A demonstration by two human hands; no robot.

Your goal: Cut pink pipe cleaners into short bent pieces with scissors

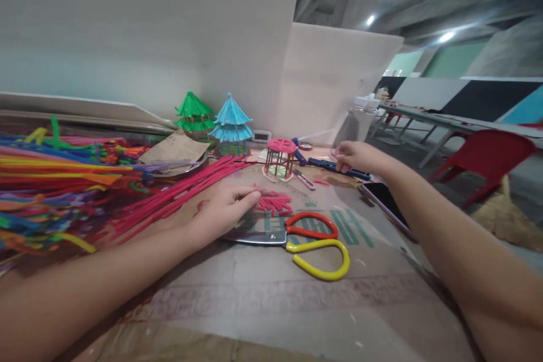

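Note:
My left hand (231, 207) lies low over the table beside a small pile of short cut pink pipe-cleaner pieces (275, 202). Its thumb is stretched out apart from the fingers, which are partly hidden. My right hand (355, 157) is raised at the back right, near a blue tool (322, 164); its fingers are curled together, and anything small in them is too blurred to name. Between the hands at the back stands a small pavilion frame (282, 147) with a pink top and brown posts. Large scissors (278, 237) with red and yellow handles lie partly open in front.
Long pink pipe cleaners (182, 192) and a multicoloured heap (55, 181) lie left. Behind stand a green pagoda (194, 108) and a blue pagoda (230, 124). A craft knife (305, 180), a phone (388, 206) and a clear bottle (354, 124) are on the right.

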